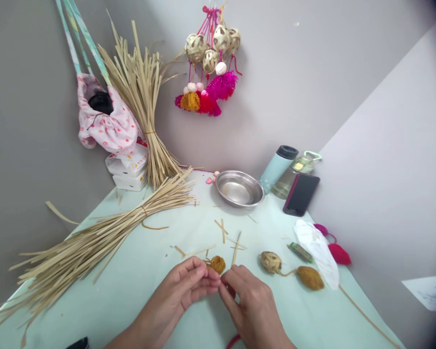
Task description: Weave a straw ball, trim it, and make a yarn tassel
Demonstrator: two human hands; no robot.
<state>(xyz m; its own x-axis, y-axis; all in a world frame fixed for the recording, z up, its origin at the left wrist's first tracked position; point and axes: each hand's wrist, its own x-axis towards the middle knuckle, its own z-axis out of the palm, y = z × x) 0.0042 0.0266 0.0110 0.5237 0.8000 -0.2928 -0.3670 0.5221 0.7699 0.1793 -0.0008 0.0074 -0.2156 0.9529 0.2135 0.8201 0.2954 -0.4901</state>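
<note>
The person's left hand (183, 286) and right hand (249, 303) are meeting fingertip to fingertip over the pale green table (138, 271), pinching something small between them. A mustard yarn pompom (217, 264) is sitting just behind the fingertips, touching or nearly touching them, and both hands are closed narrowly around what looks like its thread; a trace of red is showing under the right fingers, but I cannot tell what it is.

Taking the steel bowl (240, 188) as the landmark: the pompom in hand is lying well in front of it, towards the person. One finished-looking piece, a small woven ball (271, 261) tied to a second mustard pompom (310, 277), is lying in front of the bowl and to its right. So, as I judge it, one ornament on the table is done and another is at the pompom stage, with no woven ball joined yet.

Counting: two mustard pompoms and one woven ball on the table; two bundles of bamboo strips, one lying (94, 242) left of the bowl, one standing (141, 102) behind and left. Four woven balls seem to be hanging in the cluster (212, 46) above the bowl. Two bottles (278, 167) and a phone (301, 194) are standing right of it.
</note>
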